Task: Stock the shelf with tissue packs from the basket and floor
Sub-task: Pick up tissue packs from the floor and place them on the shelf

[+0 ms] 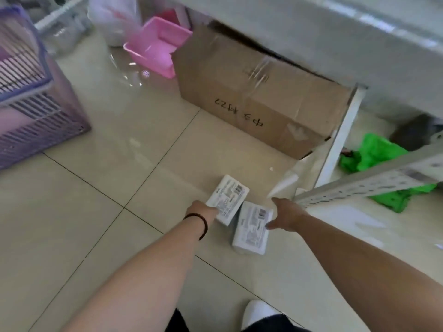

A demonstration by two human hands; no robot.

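Note:
Two white tissue packs lie label-up on the tiled floor, close together. The farther tissue pack [228,198] is tilted, and its near end overlaps the nearer tissue pack [251,228]. My left hand [203,210], with a dark band on the wrist, grips the tilted pack's near left corner, its fingers hidden under the pack. My right hand [286,215] is spread, and its thumb touches the nearer pack's right edge. The purple slatted basket [36,116] stands at the far left. The white shelf [311,32] runs across the top right.
A cardboard box [251,99] sits under the shelf, just beyond the packs. A pink bin [155,46] and a white bag [112,15] lie behind it. A perforated shelf rail [371,183] juts in at the right over a green bag [378,156]. My white shoe [259,312] is at the bottom.

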